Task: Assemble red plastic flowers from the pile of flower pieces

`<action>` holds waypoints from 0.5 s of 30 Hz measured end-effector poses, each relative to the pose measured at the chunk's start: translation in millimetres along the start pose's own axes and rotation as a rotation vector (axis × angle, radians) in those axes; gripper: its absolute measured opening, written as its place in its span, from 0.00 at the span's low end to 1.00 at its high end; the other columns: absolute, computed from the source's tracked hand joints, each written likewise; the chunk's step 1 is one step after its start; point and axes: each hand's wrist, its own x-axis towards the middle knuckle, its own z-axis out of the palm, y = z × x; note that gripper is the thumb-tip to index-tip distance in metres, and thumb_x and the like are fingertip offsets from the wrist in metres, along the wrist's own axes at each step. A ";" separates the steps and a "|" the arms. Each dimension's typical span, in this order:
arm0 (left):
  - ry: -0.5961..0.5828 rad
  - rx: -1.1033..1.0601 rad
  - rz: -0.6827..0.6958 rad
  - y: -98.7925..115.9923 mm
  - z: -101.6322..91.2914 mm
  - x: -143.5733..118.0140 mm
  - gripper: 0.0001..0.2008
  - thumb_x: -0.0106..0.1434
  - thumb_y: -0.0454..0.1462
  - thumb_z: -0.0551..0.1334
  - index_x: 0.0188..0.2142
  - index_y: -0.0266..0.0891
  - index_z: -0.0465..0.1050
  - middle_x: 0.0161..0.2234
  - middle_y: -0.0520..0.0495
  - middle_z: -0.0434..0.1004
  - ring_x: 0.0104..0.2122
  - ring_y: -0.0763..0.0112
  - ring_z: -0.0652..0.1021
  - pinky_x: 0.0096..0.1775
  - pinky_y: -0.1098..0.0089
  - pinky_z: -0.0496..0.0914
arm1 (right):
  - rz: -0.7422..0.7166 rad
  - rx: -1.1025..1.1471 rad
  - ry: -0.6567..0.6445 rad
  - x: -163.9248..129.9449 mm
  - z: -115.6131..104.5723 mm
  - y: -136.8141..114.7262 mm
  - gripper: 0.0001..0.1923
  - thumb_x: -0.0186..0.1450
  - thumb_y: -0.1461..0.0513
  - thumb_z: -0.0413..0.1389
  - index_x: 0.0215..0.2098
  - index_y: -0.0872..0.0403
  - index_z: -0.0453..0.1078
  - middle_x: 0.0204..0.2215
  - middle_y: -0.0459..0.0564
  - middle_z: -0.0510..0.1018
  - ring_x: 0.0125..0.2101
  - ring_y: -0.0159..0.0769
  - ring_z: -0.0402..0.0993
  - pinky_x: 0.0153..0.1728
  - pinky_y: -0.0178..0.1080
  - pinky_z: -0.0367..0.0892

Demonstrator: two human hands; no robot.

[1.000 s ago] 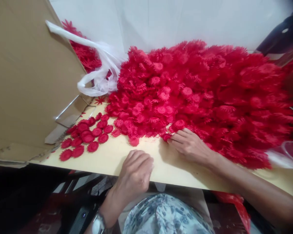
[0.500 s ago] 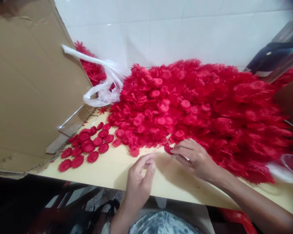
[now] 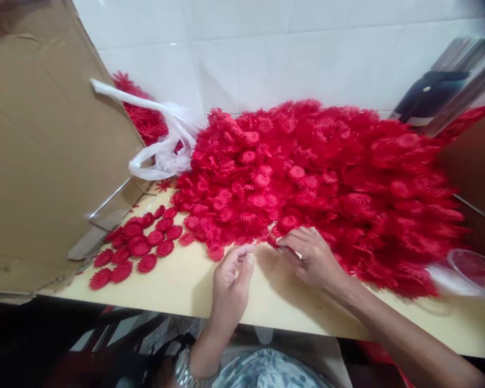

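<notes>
My right hand (image 3: pixel 313 260) is closed at the front edge of a big heap of red fringed flower pieces (image 3: pixel 262 178). Its fingertips pinch a small red flower piece (image 3: pixel 272 241), partly hidden by the fingers. To the left, just above the table, my left hand (image 3: pixel 231 283) has its fingers curled and its thumb close to the index fingertip. Whatever may be between them is too small to make out. A loose group of darker red round flower pieces (image 3: pixel 139 247) with fringed rims lies on the table at the left.
A large cardboard box (image 3: pixel 44 151) stands at the left, with a bent metal wire (image 3: pixel 111 199) at its edge. Beside the heap lies a white plastic bag (image 3: pixel 172 145). A clear round container (image 3: pixel 475 272) is at the right. Behind the pale table (image 3: pixel 165 293) rises a tiled wall (image 3: pixel 307 59).
The view has shifted slightly, so the table things sit further left. My right hand has curled more, with its fingertips still at the heap's edge. My left thumb and index finger have drawn closer together.
</notes>
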 end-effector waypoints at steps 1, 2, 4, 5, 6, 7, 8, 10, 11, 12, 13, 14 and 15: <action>0.006 -0.048 -0.020 0.9 2.6 0.4 0.13 0.59 0.42 0.62 0.41 0.38 0.73 0.40 0.44 0.76 0.39 0.67 0.75 0.45 0.68 0.66 | -0.024 -0.046 0.020 0.4 0.0 -2.7 0.07 0.65 0.66 0.51 0.32 0.56 0.71 0.25 0.49 0.75 0.27 0.34 0.65 0.29 0.37 0.55; 0.008 -0.123 -0.052 2.6 6.3 1.0 0.13 0.59 0.42 0.62 0.42 0.39 0.73 0.41 0.45 0.76 0.39 0.67 0.75 0.44 0.68 0.66 | -0.043 -0.071 0.039 0.7 0.2 -6.2 0.06 0.64 0.66 0.52 0.32 0.56 0.71 0.26 0.49 0.75 0.28 0.34 0.65 0.29 0.37 0.55; -0.004 -0.337 -0.154 7.8 16.6 2.3 0.15 0.59 0.43 0.61 0.44 0.39 0.72 0.42 0.44 0.75 0.39 0.68 0.75 0.42 0.68 0.67 | -0.087 -0.079 0.070 0.7 1.7 -15.1 0.06 0.64 0.67 0.52 0.35 0.56 0.71 0.28 0.49 0.76 0.28 0.34 0.65 0.30 0.38 0.56; -0.016 -0.466 -0.221 10.9 22.6 3.0 0.15 0.59 0.44 0.61 0.43 0.38 0.73 0.41 0.44 0.75 0.38 0.68 0.75 0.41 0.69 0.67 | -0.122 -0.083 0.087 0.3 2.9 -19.7 0.06 0.64 0.67 0.52 0.36 0.55 0.71 0.29 0.49 0.77 0.29 0.34 0.65 0.30 0.38 0.56; -0.039 -0.588 -0.276 13.9 28.7 3.8 0.15 0.59 0.44 0.60 0.41 0.37 0.73 0.39 0.44 0.76 0.37 0.68 0.75 0.39 0.70 0.68 | -0.161 -0.095 0.099 -0.6 4.1 -23.9 0.07 0.64 0.68 0.52 0.36 0.56 0.72 0.29 0.50 0.77 0.29 0.35 0.65 0.30 0.39 0.56; -0.060 -0.677 -0.352 16.5 34.3 4.6 0.15 0.58 0.45 0.60 0.37 0.35 0.74 0.35 0.45 0.76 0.35 0.69 0.75 0.37 0.70 0.67 | -0.204 -0.108 0.101 -2.0 5.1 -27.5 0.08 0.64 0.68 0.51 0.37 0.56 0.72 0.30 0.50 0.77 0.30 0.36 0.66 0.30 0.39 0.57; -0.038 -0.735 -0.387 18.3 39.0 5.6 0.14 0.57 0.45 0.61 0.32 0.35 0.74 0.31 0.46 0.76 0.32 0.70 0.75 0.36 0.72 0.67 | -0.243 -0.112 0.091 -3.9 5.7 -30.1 0.09 0.64 0.69 0.50 0.37 0.56 0.72 0.31 0.51 0.78 0.31 0.37 0.67 0.31 0.40 0.57; 0.044 -0.763 -0.354 19.1 44.9 8.6 0.16 0.57 0.46 0.61 0.24 0.34 0.71 0.25 0.48 0.73 0.27 0.73 0.73 0.32 0.74 0.65 | -0.289 -0.083 0.060 -8.5 4.6 -31.7 0.11 0.64 0.70 0.50 0.40 0.55 0.71 0.35 0.52 0.78 0.35 0.39 0.69 0.34 0.42 0.59; 0.081 -0.737 -0.313 18.3 46.1 10.6 0.17 0.57 0.46 0.60 0.22 0.34 0.70 0.21 0.50 0.70 0.24 0.75 0.71 0.29 0.74 0.64 | -0.292 -0.046 0.048 -10.4 3.1 -30.8 0.12 0.64 0.69 0.51 0.43 0.53 0.71 0.37 0.52 0.78 0.37 0.40 0.70 0.36 0.44 0.60; 0.113 -0.719 -0.281 17.1 46.7 12.6 0.19 0.58 0.47 0.59 0.19 0.36 0.66 0.18 0.52 0.66 0.20 0.77 0.68 0.25 0.75 0.61 | -0.290 -0.003 0.071 -11.7 1.2 -29.3 0.14 0.63 0.68 0.52 0.46 0.51 0.70 0.38 0.52 0.77 0.38 0.41 0.70 0.37 0.44 0.61; 0.143 -0.699 -0.260 15.6 47.1 14.7 0.22 0.58 0.49 0.58 0.16 0.37 0.62 0.14 0.54 0.61 0.16 0.78 0.63 0.21 0.75 0.57 | -0.251 0.047 0.101 -11.9 -1.0 -27.7 0.15 0.63 0.67 0.52 0.48 0.50 0.69 0.39 0.52 0.76 0.38 0.41 0.70 0.37 0.45 0.62; 0.165 -0.670 -0.246 14.2 48.0 16.7 0.23 0.58 0.50 0.58 0.15 0.39 0.57 0.12 0.57 0.55 0.14 0.79 0.58 0.19 0.74 0.52 | -0.174 0.100 0.136 -10.8 -2.9 -26.3 0.16 0.64 0.65 0.51 0.49 0.48 0.68 0.40 0.52 0.76 0.38 0.42 0.70 0.36 0.45 0.62; 0.174 -0.642 -0.235 13.0 49.5 18.2 0.25 0.58 0.51 0.58 0.14 0.40 0.54 0.11 0.58 0.51 0.13 0.80 0.55 0.18 0.73 0.48 | -0.073 0.157 0.163 -8.4 -4.4 -25.5 0.16 0.65 0.63 0.50 0.50 0.47 0.68 0.40 0.53 0.75 0.39 0.43 0.70 0.36 0.46 0.63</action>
